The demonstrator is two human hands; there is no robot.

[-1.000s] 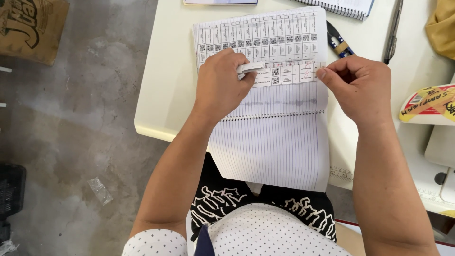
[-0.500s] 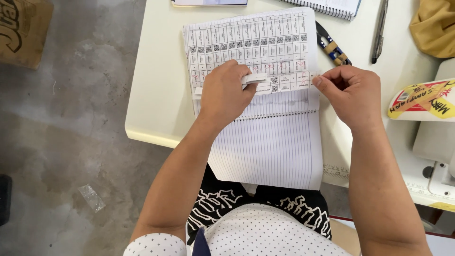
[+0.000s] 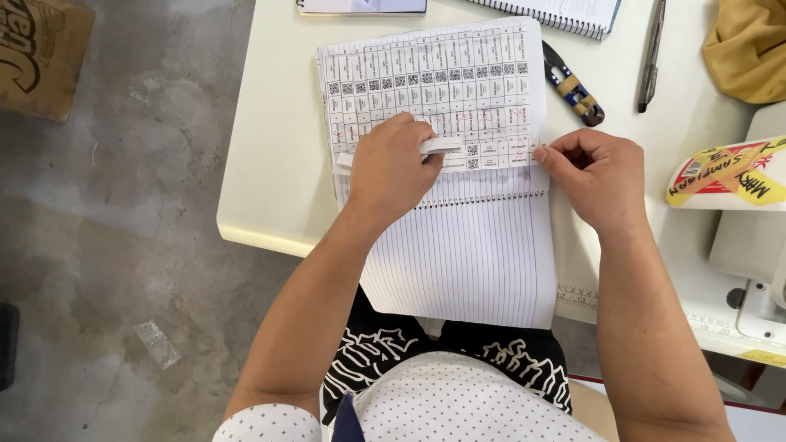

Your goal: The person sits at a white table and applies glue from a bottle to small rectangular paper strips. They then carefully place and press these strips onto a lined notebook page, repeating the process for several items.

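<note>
An open spiral notebook (image 3: 463, 262) lies on the cream table (image 3: 270, 155), its upper page covered with rows of small printed stickers (image 3: 426, 82). My left hand (image 3: 391, 168) rests on the lowest sticker row and holds a narrow white paper strip (image 3: 440, 146) between thumb and fingers. My right hand (image 3: 594, 176) pinches the right end of the same sticker row at the page edge. The lower page is lined and blank.
Small thread snips (image 3: 573, 86) and a dark pen (image 3: 651, 53) lie right of the notebook. Another spiral notebook (image 3: 557, 12) sits at the back. A sewing machine (image 3: 737, 237) stands at the right, yellow cloth (image 3: 749, 49) behind it. A cardboard box (image 3: 37, 53) is on the concrete floor.
The view has shifted, so the notebook sits lower and further right in frame. Both hands stay on the lowest sticker row, the left still holding the strip.
</note>
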